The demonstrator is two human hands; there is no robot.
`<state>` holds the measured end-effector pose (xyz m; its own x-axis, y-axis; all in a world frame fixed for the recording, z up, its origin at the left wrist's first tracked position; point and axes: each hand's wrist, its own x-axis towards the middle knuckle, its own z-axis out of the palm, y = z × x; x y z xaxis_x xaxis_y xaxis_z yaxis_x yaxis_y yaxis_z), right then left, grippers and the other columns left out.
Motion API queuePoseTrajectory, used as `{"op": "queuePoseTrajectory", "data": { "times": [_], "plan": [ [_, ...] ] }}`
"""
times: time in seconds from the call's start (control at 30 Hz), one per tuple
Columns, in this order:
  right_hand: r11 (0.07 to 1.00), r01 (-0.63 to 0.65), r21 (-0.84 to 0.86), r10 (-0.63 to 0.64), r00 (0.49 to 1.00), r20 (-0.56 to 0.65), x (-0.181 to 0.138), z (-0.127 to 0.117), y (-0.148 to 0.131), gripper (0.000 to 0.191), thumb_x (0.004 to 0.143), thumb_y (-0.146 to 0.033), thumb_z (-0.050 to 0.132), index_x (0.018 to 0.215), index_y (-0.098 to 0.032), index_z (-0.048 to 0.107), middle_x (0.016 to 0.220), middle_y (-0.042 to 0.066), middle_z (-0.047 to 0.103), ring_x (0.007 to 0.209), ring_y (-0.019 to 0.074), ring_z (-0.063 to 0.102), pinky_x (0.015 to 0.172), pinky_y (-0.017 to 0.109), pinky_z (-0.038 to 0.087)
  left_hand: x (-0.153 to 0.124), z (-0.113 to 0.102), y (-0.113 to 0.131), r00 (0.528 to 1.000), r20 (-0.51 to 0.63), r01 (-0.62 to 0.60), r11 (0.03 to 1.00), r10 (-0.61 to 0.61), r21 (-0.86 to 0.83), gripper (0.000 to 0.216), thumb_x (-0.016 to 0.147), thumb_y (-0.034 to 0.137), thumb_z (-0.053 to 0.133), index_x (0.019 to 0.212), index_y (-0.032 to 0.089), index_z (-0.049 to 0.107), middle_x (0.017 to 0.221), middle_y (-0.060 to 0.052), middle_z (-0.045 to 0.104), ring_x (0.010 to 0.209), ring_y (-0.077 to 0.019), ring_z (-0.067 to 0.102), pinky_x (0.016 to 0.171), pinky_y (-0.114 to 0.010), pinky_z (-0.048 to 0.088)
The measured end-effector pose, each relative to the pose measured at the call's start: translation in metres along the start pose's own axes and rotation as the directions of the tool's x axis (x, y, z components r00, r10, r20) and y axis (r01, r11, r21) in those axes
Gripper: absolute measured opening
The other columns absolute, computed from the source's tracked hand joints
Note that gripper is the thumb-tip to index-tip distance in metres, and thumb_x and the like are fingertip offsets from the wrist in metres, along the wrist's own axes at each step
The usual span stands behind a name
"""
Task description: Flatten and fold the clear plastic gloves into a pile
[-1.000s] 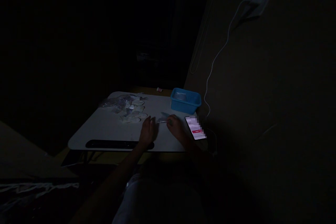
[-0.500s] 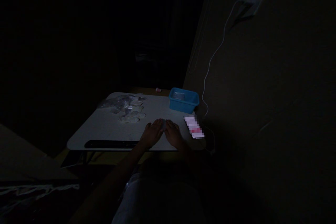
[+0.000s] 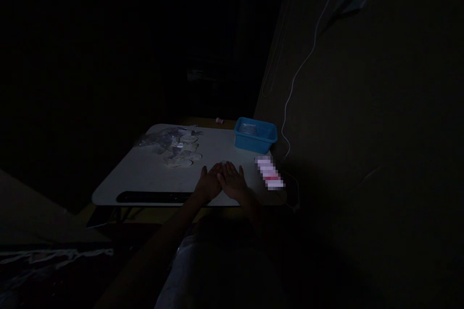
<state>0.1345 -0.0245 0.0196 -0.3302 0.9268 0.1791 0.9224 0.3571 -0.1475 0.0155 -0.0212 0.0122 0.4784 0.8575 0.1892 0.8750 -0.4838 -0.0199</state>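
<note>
My left hand (image 3: pixel 209 185) and my right hand (image 3: pixel 234 184) rest side by side near the front of the white table (image 3: pixel 145 178). Both have fingers stretched out and thumbs pointing outward. The right fingers meet and partly overlap the left ones. Just past the fingertips shows a small pale patch (image 3: pixel 224 162), too dim to name. To the left, several flat whitish pieces (image 3: pixel 183 160) lie beside a crumpled clear plastic bag (image 3: pixel 159 139). A phone with a lit, blurred screen (image 3: pixel 270 174) lies to the right of my right hand.
A blue plastic basket (image 3: pixel 253 142) with something clear inside stands at the back right. A white cable (image 3: pixel 294 79) runs down the wall from a socket. A black strip (image 3: pixel 154 197) lines the front edge. Behind the table is a small pinkish item (image 3: pixel 219 120). The room is very dark.
My hands have come together; the gap between them has closed, and the right fingers now overlap the left. The view has shifted slightly.
</note>
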Motion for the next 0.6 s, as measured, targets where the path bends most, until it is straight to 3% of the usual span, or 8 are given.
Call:
{"op": "queuePoseTrajectory", "data": {
  "times": [0.6],
  "plan": [
    [1.0, -0.01, -0.006, 0.01, 1.0, 0.021, 0.0076, -0.0046, 0.0078, 0.049, 0.092, -0.038, 0.014, 0.132, -0.016, 0.034, 0.14, 0.008, 0.029, 0.131, 0.0164, 0.019, 0.104, 0.046, 0.012, -0.0019, -0.0101, 0.0044, 0.999, 0.003, 0.047, 0.998, -0.047, -0.036, 0.047, 0.086, 0.026, 0.024, 0.131, 0.014, 0.032, 0.138, -0.014, 0.032, 0.128, -0.023, 0.028, 0.096, -0.054, 0.024]
  ]
}}
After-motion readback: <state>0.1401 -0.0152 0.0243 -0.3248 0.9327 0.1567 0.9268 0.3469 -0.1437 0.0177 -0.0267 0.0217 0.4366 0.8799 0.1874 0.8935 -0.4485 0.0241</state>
